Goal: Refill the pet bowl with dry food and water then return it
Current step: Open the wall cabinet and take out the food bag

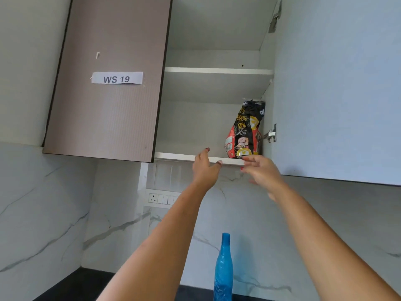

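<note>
A black, red and yellow bag of dry pet food [244, 131] stands upright at the right end of the lowest shelf [173, 156] of an open wall cabinet. Both my arms are raised toward it. My left hand [205, 168] is open just below the shelf's front edge, left of the bag, holding nothing. My right hand [261, 172] is open with fingers spread right under the bag's bottom, fingertips close to it; I cannot tell if they touch. A blue water bottle [223, 270] stands on the dark counter below. No pet bowl is in view.
The cabinet's right door [336, 94] is swung open to the right; its left door [104, 83], labelled WS 19, is shut. An upper shelf [217, 71] holds nothing visible. A socket panel [161, 199] sits on the marble wall. A dark counter [82, 285] lies below.
</note>
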The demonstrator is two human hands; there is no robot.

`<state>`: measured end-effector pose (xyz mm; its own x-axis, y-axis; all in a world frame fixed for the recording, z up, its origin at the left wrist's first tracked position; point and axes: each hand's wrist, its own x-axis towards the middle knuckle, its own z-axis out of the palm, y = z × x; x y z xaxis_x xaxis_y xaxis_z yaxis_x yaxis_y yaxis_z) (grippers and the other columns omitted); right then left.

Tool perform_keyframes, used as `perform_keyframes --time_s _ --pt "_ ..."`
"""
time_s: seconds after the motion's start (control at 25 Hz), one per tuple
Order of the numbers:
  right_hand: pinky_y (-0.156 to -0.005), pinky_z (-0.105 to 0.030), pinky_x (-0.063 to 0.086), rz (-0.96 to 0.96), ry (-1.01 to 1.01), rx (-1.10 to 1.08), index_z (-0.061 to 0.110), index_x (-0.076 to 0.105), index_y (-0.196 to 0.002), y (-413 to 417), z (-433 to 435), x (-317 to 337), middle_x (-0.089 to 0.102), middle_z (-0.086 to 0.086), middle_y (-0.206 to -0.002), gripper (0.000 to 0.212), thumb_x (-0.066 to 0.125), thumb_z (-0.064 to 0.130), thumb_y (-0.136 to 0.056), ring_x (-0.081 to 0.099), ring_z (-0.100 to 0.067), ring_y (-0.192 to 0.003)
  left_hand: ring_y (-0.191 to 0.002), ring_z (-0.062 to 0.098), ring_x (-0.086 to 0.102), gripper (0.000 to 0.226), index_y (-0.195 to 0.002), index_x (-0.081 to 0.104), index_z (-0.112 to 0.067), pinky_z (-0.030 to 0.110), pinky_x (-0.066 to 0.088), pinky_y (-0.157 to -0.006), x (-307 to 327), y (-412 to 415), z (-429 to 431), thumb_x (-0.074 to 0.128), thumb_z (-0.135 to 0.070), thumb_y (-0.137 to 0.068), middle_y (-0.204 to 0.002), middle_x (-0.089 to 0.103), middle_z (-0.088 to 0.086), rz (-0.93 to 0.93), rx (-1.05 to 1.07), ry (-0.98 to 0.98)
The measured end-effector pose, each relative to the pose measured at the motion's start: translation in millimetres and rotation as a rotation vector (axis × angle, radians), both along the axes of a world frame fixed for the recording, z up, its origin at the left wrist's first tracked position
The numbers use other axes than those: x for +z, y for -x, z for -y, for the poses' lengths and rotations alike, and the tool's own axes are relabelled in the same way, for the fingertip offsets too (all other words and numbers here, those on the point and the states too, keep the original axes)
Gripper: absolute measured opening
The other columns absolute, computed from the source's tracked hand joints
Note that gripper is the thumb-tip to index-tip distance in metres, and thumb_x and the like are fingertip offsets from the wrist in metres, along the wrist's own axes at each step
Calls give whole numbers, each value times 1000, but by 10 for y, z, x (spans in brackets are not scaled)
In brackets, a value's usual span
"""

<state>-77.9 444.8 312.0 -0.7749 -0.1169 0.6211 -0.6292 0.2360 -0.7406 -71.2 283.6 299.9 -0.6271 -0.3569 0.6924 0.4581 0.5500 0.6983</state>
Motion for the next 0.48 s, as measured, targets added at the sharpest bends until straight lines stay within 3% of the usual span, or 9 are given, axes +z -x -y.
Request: perform_keyframes --time_s 0.16,0.24,0.36,0.48 --pt "-85 -27 44 -106 -52 -92 15 51 -134 599 290 322 58 -3 -130 54 68 12 -82 54 -18 -111 -139 28 28 58 -146 30 -13 40 27 -112 252 659 349 54 -26 -94 -151 33 9 -71 88 258" --pt "-85 -26 39 -166 -60 -145 15 50 -135 898 443 398 57 -4 -127 59 70 12 -80 53 -16 -104 -139 28 29 59 -146 30 -13 41 27 -112 413 1023 503 54 -30 -94 -151 34 10 -89 116 376" --pt "-81 -25 46 -228 -115 -252 13 50 -134 1198 545 510 58 -8 -127 59 70 11 -79 55 -19 -102 -139 29 30 60 -145 32 -12 44 28 -112 635 1433 548 53 -35 -94 -151 35 12 -61 102 451" --pt "-99 -37 46 -222 -200 -347 12 48 -137 1499 555 578 56 -13 -131 62 69 11 -79 54 -30 -116 -136 28 34 57 -142 36 -11 44 32 -109 770 1728 499 54 -35 -93 -147 40 12 -69 148 529"
